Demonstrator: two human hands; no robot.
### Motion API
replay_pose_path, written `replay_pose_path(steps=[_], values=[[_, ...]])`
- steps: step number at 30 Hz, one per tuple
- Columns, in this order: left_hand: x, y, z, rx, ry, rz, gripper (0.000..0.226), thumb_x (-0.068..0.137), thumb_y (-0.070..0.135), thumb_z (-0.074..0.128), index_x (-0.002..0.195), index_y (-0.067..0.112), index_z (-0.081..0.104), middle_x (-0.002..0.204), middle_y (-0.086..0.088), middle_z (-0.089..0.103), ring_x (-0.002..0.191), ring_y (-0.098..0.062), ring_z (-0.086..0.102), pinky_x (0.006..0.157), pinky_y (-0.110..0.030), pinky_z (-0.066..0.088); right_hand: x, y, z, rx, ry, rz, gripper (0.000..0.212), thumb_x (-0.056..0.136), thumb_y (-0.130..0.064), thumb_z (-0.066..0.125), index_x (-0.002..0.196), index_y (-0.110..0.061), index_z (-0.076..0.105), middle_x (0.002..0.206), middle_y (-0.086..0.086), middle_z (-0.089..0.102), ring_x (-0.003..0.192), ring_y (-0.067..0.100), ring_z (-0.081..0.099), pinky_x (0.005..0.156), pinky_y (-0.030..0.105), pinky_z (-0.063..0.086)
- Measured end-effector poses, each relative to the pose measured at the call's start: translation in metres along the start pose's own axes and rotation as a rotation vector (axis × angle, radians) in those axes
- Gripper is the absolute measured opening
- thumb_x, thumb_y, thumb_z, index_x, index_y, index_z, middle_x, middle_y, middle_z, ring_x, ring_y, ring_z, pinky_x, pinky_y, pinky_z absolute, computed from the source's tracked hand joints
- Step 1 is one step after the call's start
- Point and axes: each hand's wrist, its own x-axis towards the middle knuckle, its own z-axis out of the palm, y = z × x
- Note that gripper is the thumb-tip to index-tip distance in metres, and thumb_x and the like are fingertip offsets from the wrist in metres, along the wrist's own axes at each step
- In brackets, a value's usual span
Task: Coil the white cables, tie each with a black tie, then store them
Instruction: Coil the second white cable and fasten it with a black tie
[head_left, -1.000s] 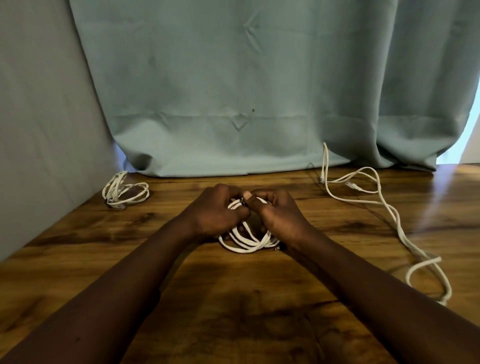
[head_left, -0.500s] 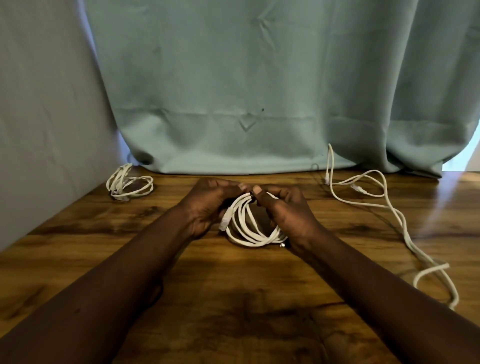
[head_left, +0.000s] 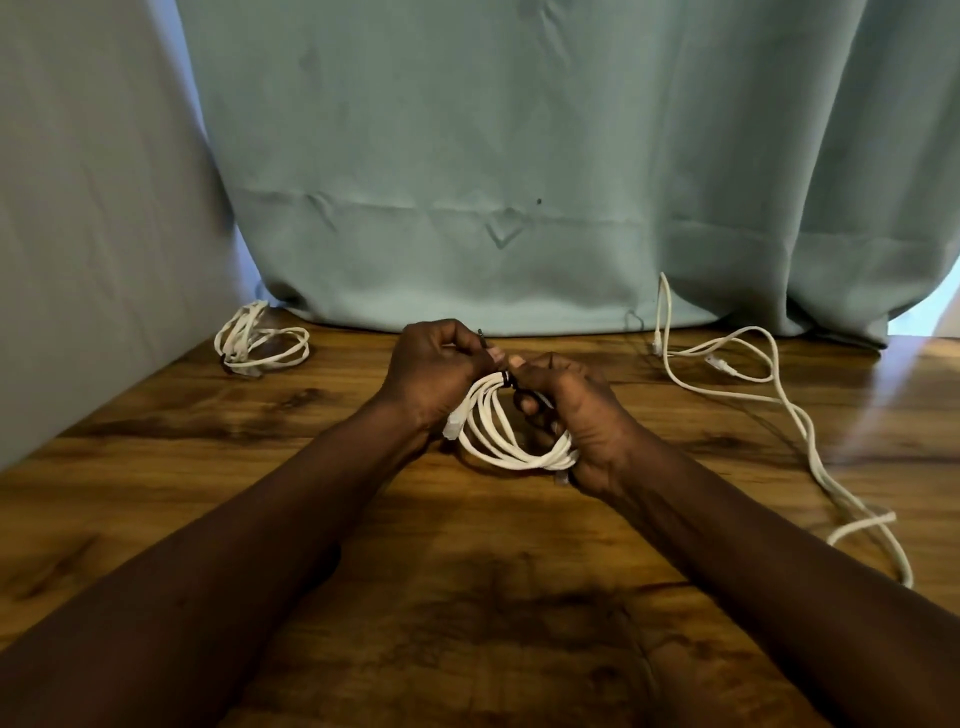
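Observation:
A coiled white cable (head_left: 511, 441) hangs between my two hands just above the wooden table (head_left: 467, 597). A black tie (head_left: 506, 382) wraps the top of the coil. My left hand (head_left: 434, 376) pinches one thin end of the tie, which sticks up past its fingers. My right hand (head_left: 569, 410) grips the coil's right side and pinches the tie at the top. A second coiled white cable (head_left: 260, 345) lies at the back left. A loose white cable (head_left: 779, 405) sprawls along the right side.
A teal curtain (head_left: 519, 156) hangs behind the table, with a grey wall (head_left: 93, 208) on the left. The loose cable's far end climbs the curtain at the back right.
The coil has been lifted and tilted so its loops hang open. My left hand has risen and drawn the tie end upward.

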Motion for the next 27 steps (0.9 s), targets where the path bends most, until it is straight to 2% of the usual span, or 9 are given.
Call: replay_pose_path(steps=[2, 4, 8, 11, 13, 17, 21, 24, 27], values=[[0.0007, -0.0016, -0.0018, 0.084, 0.011, 0.08, 0.026, 0.082, 0.002, 0.083, 0.064, 0.013, 0.067, 0.078, -0.015, 0.074, 0.083, -0.041, 0.075, 0.077, -0.05, 0.061, -0.0024, 0.0, 0.0019, 0.039, -0.007, 0.058, 0.019, 0.098, -0.01, 0.064, 0.08, -0.009, 0.058, 0.051, 0.003, 0.047, 0.033, 0.009, 0.04, 0.033, 0.015, 0.034], [0.0009, -0.0023, -0.0017, 0.157, 0.03, 0.147, 0.025, 0.083, 0.004, 0.082, 0.067, 0.013, 0.066, 0.077, -0.011, 0.074, 0.081, -0.035, 0.075, 0.074, -0.048, 0.061, -0.0038, -0.0004, 0.0028, 0.066, -0.012, 0.093, 0.022, 0.099, -0.01, 0.062, 0.079, -0.009, 0.057, 0.051, 0.004, 0.046, 0.032, 0.01, 0.041, 0.033, 0.015, 0.034], [-0.0014, -0.003, 0.002, 0.236, 0.095, 0.238, 0.031, 0.085, 0.006, 0.081, 0.065, 0.022, 0.063, 0.071, 0.007, 0.072, 0.07, -0.009, 0.072, 0.065, -0.03, 0.058, -0.0016, 0.0008, 0.0006, 0.032, -0.063, 0.077, 0.019, 0.1, -0.013, 0.062, 0.083, -0.005, 0.06, 0.056, 0.009, 0.051, 0.031, 0.011, 0.037, 0.036, 0.018, 0.033], [-0.0042, -0.0033, 0.0029, 0.246, 0.115, 0.277, 0.027, 0.087, 0.008, 0.08, 0.068, 0.021, 0.064, 0.068, 0.01, 0.072, 0.066, 0.0, 0.069, 0.061, -0.017, 0.051, -0.0012, -0.001, -0.0006, -0.026, -0.107, 0.07, 0.016, 0.101, -0.016, 0.062, 0.096, -0.002, 0.066, 0.065, 0.012, 0.064, 0.036, 0.013, 0.05, 0.037, 0.02, 0.043], [-0.0049, -0.0025, 0.0025, 0.283, 0.096, 0.322, 0.023, 0.088, 0.009, 0.08, 0.072, 0.019, 0.066, 0.072, 0.008, 0.073, 0.068, -0.001, 0.07, 0.061, -0.016, 0.051, -0.0023, -0.0035, 0.0, -0.032, -0.125, 0.088, 0.013, 0.103, -0.017, 0.06, 0.099, -0.005, 0.062, 0.069, 0.012, 0.065, 0.041, 0.014, 0.053, 0.038, 0.022, 0.046], [-0.0014, -0.0028, 0.0009, 0.313, 0.053, 0.354, 0.021, 0.087, 0.007, 0.079, 0.074, 0.016, 0.065, 0.08, -0.002, 0.075, 0.072, -0.008, 0.073, 0.063, -0.021, 0.054, -0.0025, -0.0036, 0.0028, -0.041, -0.092, 0.069, 0.019, 0.106, -0.013, 0.053, 0.087, -0.01, 0.05, 0.06, 0.007, 0.046, 0.034, 0.009, 0.033, 0.033, 0.016, 0.031], [0.0021, -0.0035, -0.0035, 0.302, 0.029, 0.33, 0.022, 0.086, 0.003, 0.079, 0.071, 0.011, 0.064, 0.079, -0.005, 0.076, 0.073, -0.014, 0.075, 0.068, -0.034, 0.061, -0.0044, -0.0038, 0.0069, -0.016, -0.148, 0.066, 0.031, 0.106, -0.008, 0.047, 0.076, -0.014, 0.046, 0.059, 0.005, 0.03, 0.032, 0.006, 0.026, 0.033, 0.013, 0.025], [0.0014, -0.0031, -0.0048, 0.316, 0.031, 0.338, 0.026, 0.085, 0.002, 0.08, 0.069, 0.016, 0.064, 0.079, -0.004, 0.076, 0.072, -0.013, 0.074, 0.069, -0.036, 0.061, -0.006, -0.0063, 0.0056, -0.021, -0.174, 0.127, 0.032, 0.106, -0.01, 0.046, 0.074, -0.014, 0.046, 0.059, 0.003, 0.029, 0.033, 0.006, 0.025, 0.032, 0.014, 0.024], [-0.003, -0.0022, -0.002, 0.317, -0.01, 0.356, 0.019, 0.084, 0.005, 0.083, 0.074, 0.015, 0.069, 0.077, -0.003, 0.076, 0.069, -0.011, 0.073, 0.065, -0.026, 0.057, -0.0097, -0.0067, 0.0028, -0.086, -0.133, 0.099, 0.027, 0.106, -0.011, 0.05, 0.079, -0.011, 0.051, 0.059, 0.007, 0.043, 0.031, 0.009, 0.038, 0.032, 0.016, 0.032]])
